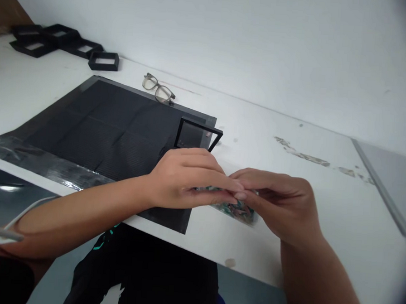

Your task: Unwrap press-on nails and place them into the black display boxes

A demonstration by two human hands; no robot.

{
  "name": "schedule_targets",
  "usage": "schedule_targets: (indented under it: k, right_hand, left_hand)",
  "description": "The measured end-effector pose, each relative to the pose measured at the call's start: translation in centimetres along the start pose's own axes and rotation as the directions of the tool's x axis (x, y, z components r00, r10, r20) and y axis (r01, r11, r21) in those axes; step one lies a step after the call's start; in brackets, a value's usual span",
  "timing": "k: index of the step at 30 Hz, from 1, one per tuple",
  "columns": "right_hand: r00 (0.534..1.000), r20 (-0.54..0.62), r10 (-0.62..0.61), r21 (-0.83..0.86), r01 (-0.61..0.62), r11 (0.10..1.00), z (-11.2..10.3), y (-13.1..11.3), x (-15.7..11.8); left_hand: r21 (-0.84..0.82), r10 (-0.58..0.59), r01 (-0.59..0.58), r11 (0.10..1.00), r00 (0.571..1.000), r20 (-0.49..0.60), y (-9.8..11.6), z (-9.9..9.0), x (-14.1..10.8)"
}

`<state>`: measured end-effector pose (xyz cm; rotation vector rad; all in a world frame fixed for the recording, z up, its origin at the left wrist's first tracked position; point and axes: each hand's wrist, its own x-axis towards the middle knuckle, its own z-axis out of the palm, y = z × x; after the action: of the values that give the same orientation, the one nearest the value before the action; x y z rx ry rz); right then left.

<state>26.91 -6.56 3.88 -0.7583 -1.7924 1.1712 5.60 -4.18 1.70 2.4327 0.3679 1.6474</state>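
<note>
My left hand (195, 179) reaches across the black mat's right edge, its thumb and fingers pinched together at the tips. Against them press the closed fingertips of my right hand (278, 197). Whatever lies between the fingertips is too small or hidden to name. Just below and behind the hands, a clear bag (239, 210) with green and reddish small pieces rests on the white table, partly covered by my fingers. A thin black rectangular frame (200, 127) stands tilted beyond my left hand, its lower part hidden.
The black mat (112, 129) covers the left-middle of the white table (322, 212). Eyeglasses (157, 89) lie behind it. Several black box-like frames (104, 61) sit at the back left by the wall. A grey-edged panel (384, 193) is at the right.
</note>
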Motion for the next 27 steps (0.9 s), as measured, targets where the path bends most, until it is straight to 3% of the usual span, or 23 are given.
schedule_targets:
  k: [4, 9, 11, 13, 16, 18, 20, 24, 27]
  right_hand:
    - [0.994, 0.104, -0.026, 0.091, 0.017, 0.996, 0.0, -0.2, 0.2]
    - [0.99, 0.133, -0.037, 0.054, 0.03, 0.998, -0.9, -0.6, 0.1]
    - [0.998, 0.059, -0.03, -0.035, 0.032, 0.999, -1.5, -0.9, 0.0]
    - [0.996, -0.09, -0.024, -0.145, 0.011, 0.989, -2.0, -1.2, -0.1]
    - [0.945, -0.326, -0.029, -0.224, -0.047, 0.974, -2.3, -1.0, -0.1]
    - [0.929, -0.37, -0.028, -0.241, -0.067, 0.968, -2.3, -0.4, 0.0]
    - [0.94, -0.341, -0.024, -0.274, -0.075, 0.959, -2.3, 0.4, 0.2]
    - [0.968, -0.253, -0.004, -0.405, -0.102, 0.908, -2.2, 1.6, 0.6]
    - [0.973, -0.229, -0.036, -0.537, -0.095, 0.838, -2.2, 1.5, 0.6]
  left_hand:
    - [0.042, 0.088, -0.09, 0.995, 0.996, 0.031, 0.3, -0.5, 0.2]
    - [0.035, 0.073, -0.076, 0.997, 0.995, 0.065, 1.1, -1.1, 1.0]
    - [0.001, 0.06, -0.06, 0.998, 0.997, 0.043, 1.3, -1.2, 1.2]
    - [-0.03, 0.076, -0.076, 0.997, 0.997, 0.007, 1.3, -1.4, 1.2]
    - [-0.097, 0.083, -0.079, 0.992, 0.996, 0.038, 1.1, -1.8, 1.0]
    - [-0.165, 0.062, -0.045, 0.985, 0.993, 0.097, 1.1, -2.2, 1.0]
    - [-0.192, 0.049, -0.024, 0.981, 0.991, 0.122, 1.3, -2.6, 1.2]
    - [0.006, 0.046, -0.048, 0.999, 0.987, 0.154, 2.0, -4.2, 0.9]
    - [0.187, 0.063, -0.106, 0.977, 0.973, 0.224, 2.1, -6.1, -0.8]
